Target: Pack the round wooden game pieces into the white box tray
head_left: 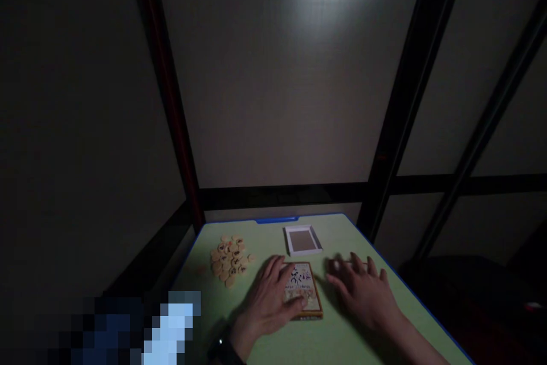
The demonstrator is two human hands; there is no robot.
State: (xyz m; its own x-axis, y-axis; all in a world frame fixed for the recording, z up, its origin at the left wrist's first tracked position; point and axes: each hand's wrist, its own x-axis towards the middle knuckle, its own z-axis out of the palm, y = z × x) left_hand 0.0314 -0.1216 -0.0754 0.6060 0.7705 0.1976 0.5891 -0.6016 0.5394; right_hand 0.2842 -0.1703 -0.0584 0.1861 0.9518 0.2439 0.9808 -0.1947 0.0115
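My left hand (271, 299) lies over the left part of a printed game box (310, 285) with Chinese characters and a brown edge. Its fingers are stretched out and the thumb rests on the printed face. To the right, my right hand (365, 294) hovers or rests with spread fingers. Beneath its fingertips is something dark and flat, mostly hidden, which I cannot make out. A pile of round wooden Chinese chess pieces (231, 259) lies left of my left hand. Beyond the box sits a shallow open tray (321, 244) with white walls and a grey-brown bottom.
The light green table (260, 234) has a blue rim and a blue handle-like piece (277, 220) at its far edge. Panelled walls stand close behind and on the left. A dark watch (224, 348) is on my left wrist. A blurred, pixelated patch covers the lower left.
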